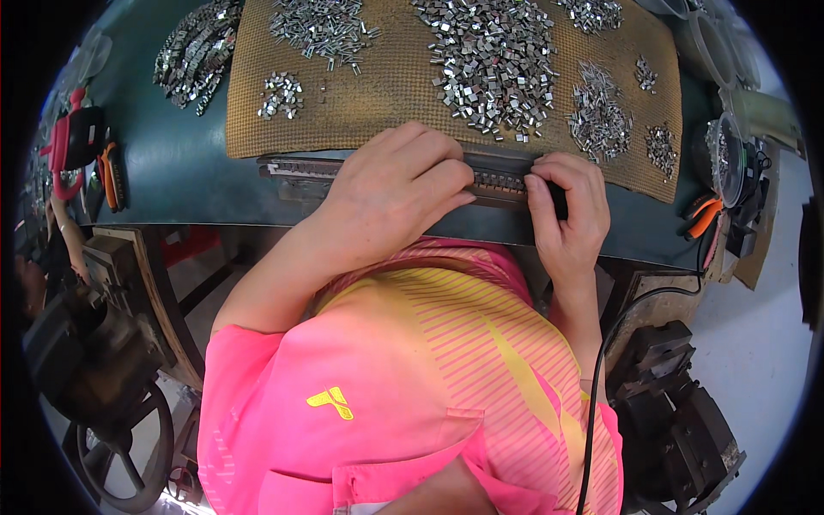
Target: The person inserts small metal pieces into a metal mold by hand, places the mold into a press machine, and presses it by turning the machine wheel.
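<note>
A long, dark slotted metal fixture [499, 182] lies along the near edge of the table, with a row of small metal pieces in its groove. My left hand [396, 182] rests over its middle, fingers curled together and tips down at the groove. Whatever those fingertips pinch is hidden. At the fixture's right end, my right hand [573, 204] is closed around it, thumb on the near side and bent fingers over the top. Beyond my hands, a woven tan mat [386, 99] holds a large pile of small silver metal links [498, 64].
Smaller piles of metal pins [598, 112] and plates [281, 95] lie on the mat. A heap of linked metal bands [196, 53] sits left. Orange-handled pliers [110, 178] lie left, another pair [704, 215] right. Clear bowls [725, 159] stand right. A black cable [596, 378] hangs at my right.
</note>
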`<state>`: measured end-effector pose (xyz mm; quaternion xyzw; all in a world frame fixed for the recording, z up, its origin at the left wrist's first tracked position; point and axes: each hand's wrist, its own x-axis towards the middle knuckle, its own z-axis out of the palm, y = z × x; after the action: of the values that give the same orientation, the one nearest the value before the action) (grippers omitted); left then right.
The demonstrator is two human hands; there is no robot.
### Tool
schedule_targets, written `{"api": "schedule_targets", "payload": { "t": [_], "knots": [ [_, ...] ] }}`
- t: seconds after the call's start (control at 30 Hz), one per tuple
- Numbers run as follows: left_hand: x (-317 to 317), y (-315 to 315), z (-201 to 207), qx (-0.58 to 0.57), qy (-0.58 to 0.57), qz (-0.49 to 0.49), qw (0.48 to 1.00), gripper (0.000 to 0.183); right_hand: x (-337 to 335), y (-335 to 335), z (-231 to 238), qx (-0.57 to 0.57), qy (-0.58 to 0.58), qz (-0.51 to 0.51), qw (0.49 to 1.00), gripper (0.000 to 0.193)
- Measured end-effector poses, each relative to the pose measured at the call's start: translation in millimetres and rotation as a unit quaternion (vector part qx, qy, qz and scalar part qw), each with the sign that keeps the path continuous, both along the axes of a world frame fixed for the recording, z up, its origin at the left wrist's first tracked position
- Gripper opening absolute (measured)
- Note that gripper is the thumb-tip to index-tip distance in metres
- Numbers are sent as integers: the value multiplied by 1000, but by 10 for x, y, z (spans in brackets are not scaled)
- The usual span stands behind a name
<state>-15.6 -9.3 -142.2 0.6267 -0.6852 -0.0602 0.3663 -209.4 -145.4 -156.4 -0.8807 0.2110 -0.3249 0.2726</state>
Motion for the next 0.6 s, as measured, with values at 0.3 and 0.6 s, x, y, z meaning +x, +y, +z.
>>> {"api": "schedule_targets", "payload": {
  "t": [0.3, 0.6],
  "knots": [
    [35, 7, 37, 21, 60, 7, 998, 19, -4, -8, -4, -2, 1, 3, 1000, 19],
    [-1, -1, 18, 14, 27, 22, 999, 18, 1, -3, -7, -3, -3, 3, 1000, 18]
  ]
}}
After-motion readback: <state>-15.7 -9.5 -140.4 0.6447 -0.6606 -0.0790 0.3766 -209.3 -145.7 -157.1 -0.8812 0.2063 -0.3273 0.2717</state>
